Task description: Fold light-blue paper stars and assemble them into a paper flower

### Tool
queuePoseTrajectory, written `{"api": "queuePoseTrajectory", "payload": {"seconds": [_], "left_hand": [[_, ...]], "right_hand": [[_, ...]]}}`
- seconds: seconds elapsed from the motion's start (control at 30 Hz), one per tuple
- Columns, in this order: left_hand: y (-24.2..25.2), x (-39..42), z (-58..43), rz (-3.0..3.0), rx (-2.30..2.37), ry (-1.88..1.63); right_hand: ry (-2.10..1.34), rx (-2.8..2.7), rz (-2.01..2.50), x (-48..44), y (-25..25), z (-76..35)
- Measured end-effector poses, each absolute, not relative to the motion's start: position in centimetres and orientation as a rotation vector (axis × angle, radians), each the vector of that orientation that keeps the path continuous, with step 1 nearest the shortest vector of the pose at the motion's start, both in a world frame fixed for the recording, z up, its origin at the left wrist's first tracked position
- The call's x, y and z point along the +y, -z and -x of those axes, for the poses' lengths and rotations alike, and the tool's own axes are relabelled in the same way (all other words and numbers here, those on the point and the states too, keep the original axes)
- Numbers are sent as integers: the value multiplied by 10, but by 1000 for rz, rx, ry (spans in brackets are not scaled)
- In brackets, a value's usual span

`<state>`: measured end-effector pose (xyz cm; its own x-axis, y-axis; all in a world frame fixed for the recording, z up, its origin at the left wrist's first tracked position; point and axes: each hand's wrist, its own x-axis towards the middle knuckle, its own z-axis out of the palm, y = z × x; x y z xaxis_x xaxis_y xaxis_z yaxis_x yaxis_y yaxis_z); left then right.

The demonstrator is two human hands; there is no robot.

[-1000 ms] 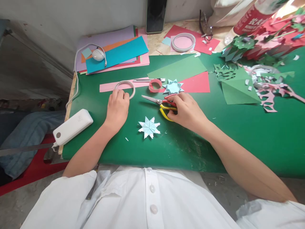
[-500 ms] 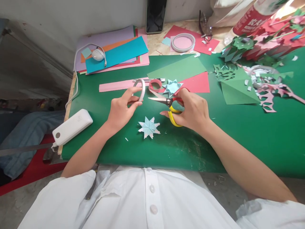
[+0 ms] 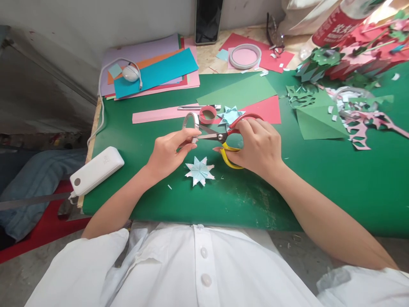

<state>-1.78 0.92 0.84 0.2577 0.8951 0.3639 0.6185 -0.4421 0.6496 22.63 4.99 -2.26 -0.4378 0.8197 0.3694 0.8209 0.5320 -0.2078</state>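
Observation:
My left hand point(image 3: 174, 149) pinches a narrow roll of white tape point(image 3: 196, 121) above the green tabletop. In my right hand point(image 3: 258, 143) are scissors point(image 3: 220, 137) with red and yellow handles. Their parted blades point left, and the tips reach the tape roll by my left fingertips; whether they touch the tape I cannot tell. Below the hands lies a light blue folded paper star point(image 3: 200, 171) with pale tips. A second blue paper star point(image 3: 230, 116) rests behind the scissors, beside a small red paper ring point(image 3: 207, 114).
Behind are a pink strip point(image 3: 156, 114), green paper point(image 3: 238, 90) and a paper stack point(image 3: 156, 72) with a white cable. A white power bank point(image 3: 97, 170) sits at the left edge. Paper scraps point(image 3: 358, 128), paper flowers point(image 3: 351, 59) and a bottle point(image 3: 335, 23) stand at right.
The scissors have shifted slightly left and my left hand slightly right with the tape roll, so the blades now meet the roll's edge. The stars have stayed put.

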Motion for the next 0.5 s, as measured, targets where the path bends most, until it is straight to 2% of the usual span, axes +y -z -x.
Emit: {"api": "queuePoseTrajectory", "payload": {"seconds": [0.5], "left_hand": [[-5,8,17,-2150,1255,-1054]], "right_hand": [[94,-2300,1346,48,20,-224]]}}
